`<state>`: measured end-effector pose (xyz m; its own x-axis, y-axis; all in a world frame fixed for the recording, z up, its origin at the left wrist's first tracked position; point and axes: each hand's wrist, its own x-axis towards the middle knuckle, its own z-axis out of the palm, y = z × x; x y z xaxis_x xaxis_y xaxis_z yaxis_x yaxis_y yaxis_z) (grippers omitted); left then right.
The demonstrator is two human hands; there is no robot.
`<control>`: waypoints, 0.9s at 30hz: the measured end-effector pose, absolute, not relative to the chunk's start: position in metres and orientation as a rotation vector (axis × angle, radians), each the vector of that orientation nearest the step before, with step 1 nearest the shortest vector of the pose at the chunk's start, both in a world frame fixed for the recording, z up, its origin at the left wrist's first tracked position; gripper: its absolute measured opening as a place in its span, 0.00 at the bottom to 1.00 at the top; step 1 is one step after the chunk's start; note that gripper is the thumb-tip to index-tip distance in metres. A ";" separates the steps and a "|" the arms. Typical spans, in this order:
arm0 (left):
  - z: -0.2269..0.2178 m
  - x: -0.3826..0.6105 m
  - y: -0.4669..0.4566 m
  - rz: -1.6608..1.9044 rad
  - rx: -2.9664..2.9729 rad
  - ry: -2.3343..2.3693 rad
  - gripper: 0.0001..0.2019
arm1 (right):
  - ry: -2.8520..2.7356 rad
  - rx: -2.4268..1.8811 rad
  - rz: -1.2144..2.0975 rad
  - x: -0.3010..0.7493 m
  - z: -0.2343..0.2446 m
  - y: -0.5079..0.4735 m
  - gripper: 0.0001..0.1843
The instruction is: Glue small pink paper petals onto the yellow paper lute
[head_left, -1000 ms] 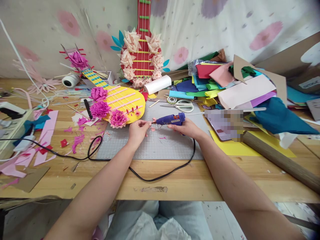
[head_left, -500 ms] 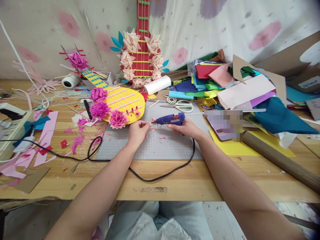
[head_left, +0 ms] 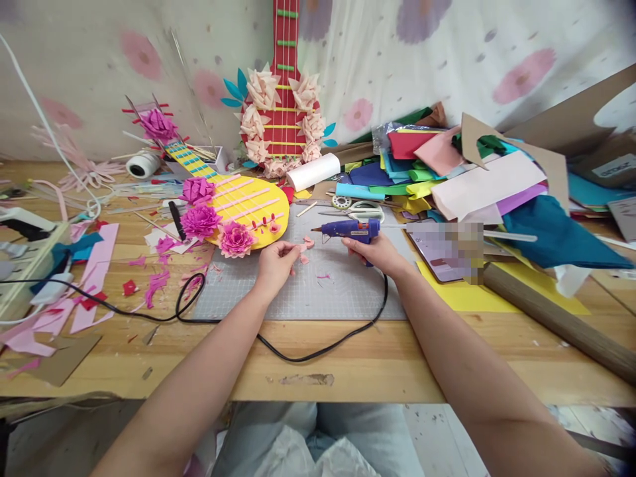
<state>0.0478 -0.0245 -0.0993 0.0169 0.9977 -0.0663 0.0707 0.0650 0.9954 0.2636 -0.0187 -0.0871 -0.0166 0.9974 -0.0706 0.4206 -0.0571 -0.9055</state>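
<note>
Glue gun, small and blue, is gripped by the right hand above the far edge of the grey cutting mat, with the fingers closed round its handle and the nozzle aimed left. It is judged light and rigid, hot at the tip, and best held by the handle. A tiny pink paper piece is pinched between thumb and fingertips of the left hand, over the mat's far-left part. It is judged flimsy, easily crushed, and best held at its edge.
</note>
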 end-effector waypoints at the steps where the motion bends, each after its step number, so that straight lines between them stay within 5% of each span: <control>1: -0.099 0.047 -0.025 1.118 1.230 1.260 0.10 | -1.483 -1.601 0.990 0.265 -0.089 -0.017 0.22; 7: -0.101 0.047 -0.026 1.161 1.224 1.211 0.12 | -1.425 -1.766 0.509 0.273 -0.104 -0.002 0.24; 22: -0.087 0.050 -0.031 1.296 0.758 1.139 0.14 | -1.664 -1.905 -0.076 0.277 -0.094 -0.018 0.26; 27: -0.087 0.050 -0.032 1.355 0.722 1.081 0.16 | -1.861 -2.088 0.187 0.266 -0.073 -0.040 0.19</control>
